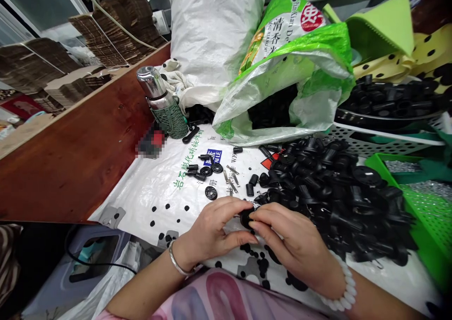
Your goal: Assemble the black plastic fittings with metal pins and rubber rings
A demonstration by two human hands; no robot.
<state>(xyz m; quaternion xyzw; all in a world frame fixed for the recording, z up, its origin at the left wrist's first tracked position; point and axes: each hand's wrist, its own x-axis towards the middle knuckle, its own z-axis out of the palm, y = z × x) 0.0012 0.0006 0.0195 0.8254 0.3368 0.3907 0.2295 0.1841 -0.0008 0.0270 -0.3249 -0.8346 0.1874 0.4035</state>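
Note:
Between the fingertips of both hands is a small round black plastic part, partly covered by the fingers. My left hand pinches it from the left, thumb below and index finger above. From the other side my right hand grips it with thumb and index finger. Just beyond lie loose black discs, short black cylinders and several thin metal strips on a printed white sheet. A large heap of black plastic parts lies close to my right hand.
A thermos stands at the back left beside a wooden board. Behind are a white sack and an open green bag with black parts inside. At right are a green basket and a tray of black parts.

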